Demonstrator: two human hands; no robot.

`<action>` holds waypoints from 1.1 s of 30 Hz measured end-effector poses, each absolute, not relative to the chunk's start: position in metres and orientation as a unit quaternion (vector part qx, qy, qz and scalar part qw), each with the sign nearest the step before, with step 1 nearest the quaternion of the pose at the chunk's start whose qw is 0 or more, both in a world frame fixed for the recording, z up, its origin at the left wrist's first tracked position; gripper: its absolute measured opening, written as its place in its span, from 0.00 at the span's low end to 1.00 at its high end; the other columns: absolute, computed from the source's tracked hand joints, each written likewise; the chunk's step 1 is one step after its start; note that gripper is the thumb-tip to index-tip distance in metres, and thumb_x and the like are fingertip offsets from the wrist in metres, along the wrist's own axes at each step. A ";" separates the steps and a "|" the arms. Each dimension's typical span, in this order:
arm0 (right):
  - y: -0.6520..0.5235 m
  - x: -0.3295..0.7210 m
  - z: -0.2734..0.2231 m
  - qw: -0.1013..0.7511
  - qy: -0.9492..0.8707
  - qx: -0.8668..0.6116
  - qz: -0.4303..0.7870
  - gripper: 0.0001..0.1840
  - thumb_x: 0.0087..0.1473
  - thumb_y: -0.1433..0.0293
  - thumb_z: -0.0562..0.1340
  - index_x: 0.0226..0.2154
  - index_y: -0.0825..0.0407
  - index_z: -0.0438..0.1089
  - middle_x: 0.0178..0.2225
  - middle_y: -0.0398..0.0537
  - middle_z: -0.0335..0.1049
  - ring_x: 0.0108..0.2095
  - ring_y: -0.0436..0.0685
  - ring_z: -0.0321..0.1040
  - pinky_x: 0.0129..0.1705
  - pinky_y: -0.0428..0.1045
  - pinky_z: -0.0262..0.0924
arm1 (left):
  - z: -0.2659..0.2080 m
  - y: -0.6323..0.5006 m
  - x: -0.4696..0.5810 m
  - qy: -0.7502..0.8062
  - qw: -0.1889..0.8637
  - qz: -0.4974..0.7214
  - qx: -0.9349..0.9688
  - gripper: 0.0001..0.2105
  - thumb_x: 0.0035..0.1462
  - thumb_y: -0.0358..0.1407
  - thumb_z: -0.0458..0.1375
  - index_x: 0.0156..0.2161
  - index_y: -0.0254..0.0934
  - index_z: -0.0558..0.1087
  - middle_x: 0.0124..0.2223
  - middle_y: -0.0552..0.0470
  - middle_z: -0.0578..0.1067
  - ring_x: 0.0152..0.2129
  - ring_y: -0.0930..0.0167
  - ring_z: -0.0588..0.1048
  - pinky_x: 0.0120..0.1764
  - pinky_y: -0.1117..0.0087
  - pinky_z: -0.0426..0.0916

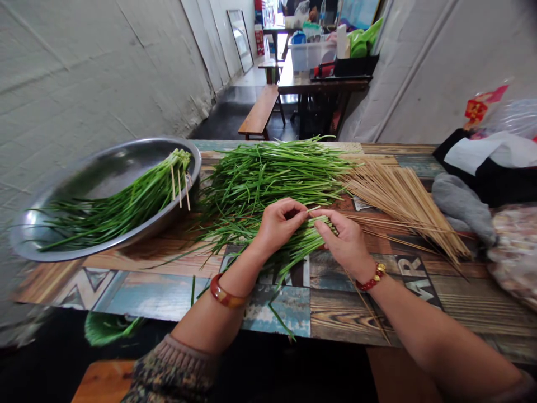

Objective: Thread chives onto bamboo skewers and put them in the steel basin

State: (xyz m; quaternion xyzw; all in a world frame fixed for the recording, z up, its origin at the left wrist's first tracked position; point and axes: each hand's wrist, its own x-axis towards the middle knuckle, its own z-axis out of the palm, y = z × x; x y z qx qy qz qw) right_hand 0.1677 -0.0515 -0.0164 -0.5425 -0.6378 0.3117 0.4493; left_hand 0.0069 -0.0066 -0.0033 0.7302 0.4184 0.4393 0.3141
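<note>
Both my hands meet over a small bunch of garlic chives (300,249) lying at the middle of the table. My left hand (277,226) is closed in a pinch at the chives' pale stem ends; a thin pale stalk shows by its fingertips. Thumb and forefinger of my right hand (346,240) close round the same stem ends, its other fingers curled partly out of sight. Behind them spreads a big pile of garlic chives (268,173). Bamboo skewers (403,201) lie fanned out to the right. Skewered chives (126,201) rest in a steel basin (100,151) on the left.
Grey cloth (461,204) and a bag of pale pieces (516,246) sit at the right edge of the patterned table (348,313). A green mesh basket (104,329) is below the front left edge. A bench (260,109) and another table with a plastic bin (312,55) stand beyond.
</note>
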 end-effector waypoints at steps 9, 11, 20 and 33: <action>-0.050 0.167 -0.017 0.449 -0.634 -0.543 0.318 0.16 0.56 0.65 0.57 0.43 0.54 0.74 0.36 0.50 0.76 0.29 0.54 0.72 0.28 0.47 0.67 | -0.004 -0.006 0.007 0.409 0.295 0.444 0.741 0.05 0.53 0.30 0.59 0.27 0.33 0.75 0.27 0.53 0.75 0.24 0.76 0.71 0.30 0.75 0.63; -0.050 0.167 -0.017 0.451 -0.634 -0.543 0.316 0.16 0.56 0.64 0.57 0.43 0.54 0.74 0.36 0.50 0.76 0.29 0.54 0.72 0.28 0.48 0.67 | -0.003 -0.006 0.007 0.408 0.292 0.446 0.741 0.05 0.53 0.30 0.59 0.28 0.34 0.75 0.27 0.53 0.75 0.24 0.76 0.71 0.30 0.75 0.63; -0.051 0.167 -0.014 0.445 -0.640 -0.546 0.307 0.15 0.56 0.66 0.57 0.42 0.53 0.74 0.36 0.49 0.77 0.33 0.55 0.73 0.29 0.47 0.67 | -0.004 -0.006 0.007 0.402 0.290 0.450 0.743 0.05 0.54 0.30 0.59 0.28 0.33 0.75 0.27 0.53 0.75 0.24 0.76 0.71 0.29 0.75 0.63; -0.050 0.168 -0.018 0.446 -0.631 -0.547 0.323 0.15 0.56 0.64 0.57 0.42 0.53 0.74 0.34 0.49 0.76 0.31 0.54 0.72 0.29 0.47 0.68 | -0.006 -0.007 0.007 0.378 0.225 0.439 0.784 0.05 0.55 0.28 0.58 0.30 0.35 0.76 0.29 0.52 0.74 0.27 0.75 0.72 0.31 0.75 0.64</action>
